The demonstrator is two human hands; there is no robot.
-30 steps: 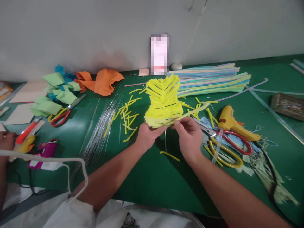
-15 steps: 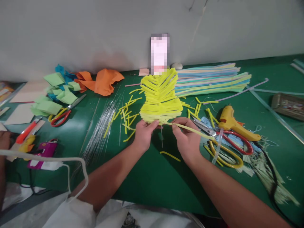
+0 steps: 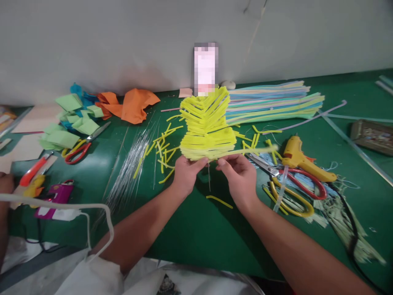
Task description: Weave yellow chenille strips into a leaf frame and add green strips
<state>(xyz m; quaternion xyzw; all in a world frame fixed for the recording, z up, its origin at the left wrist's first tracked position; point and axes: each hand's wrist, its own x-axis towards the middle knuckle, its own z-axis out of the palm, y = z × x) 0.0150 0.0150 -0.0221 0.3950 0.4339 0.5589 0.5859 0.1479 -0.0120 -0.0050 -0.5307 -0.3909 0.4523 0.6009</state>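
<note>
My left hand (image 3: 186,174) pinches the lower edge of a yellow woven piece of pipe-cleaner strips (image 3: 207,125), held upright above the green table (image 3: 190,229). My right hand (image 3: 239,178) is closed on a loose yellow strip (image 3: 253,150) that runs out to the right from the piece's bottom row. A thin wire (image 3: 209,178) hangs down between my hands. One short yellow piece (image 3: 219,201) lies on the table just below them.
Cut yellow bits (image 3: 164,149) and thin wires (image 3: 129,176) lie left of the piece. Scissors (image 3: 291,188) and a yellow glue gun (image 3: 302,159) sit to the right, long pastel strips (image 3: 273,102) behind. Folded papers (image 3: 72,121), orange cloth (image 3: 132,104), and another person's hand (image 3: 5,183) are at far left.
The loose strip swung from pointing down-right to nearly level, and my right hand rose and drew closer to the piece's base. The woven piece stayed about where it was.
</note>
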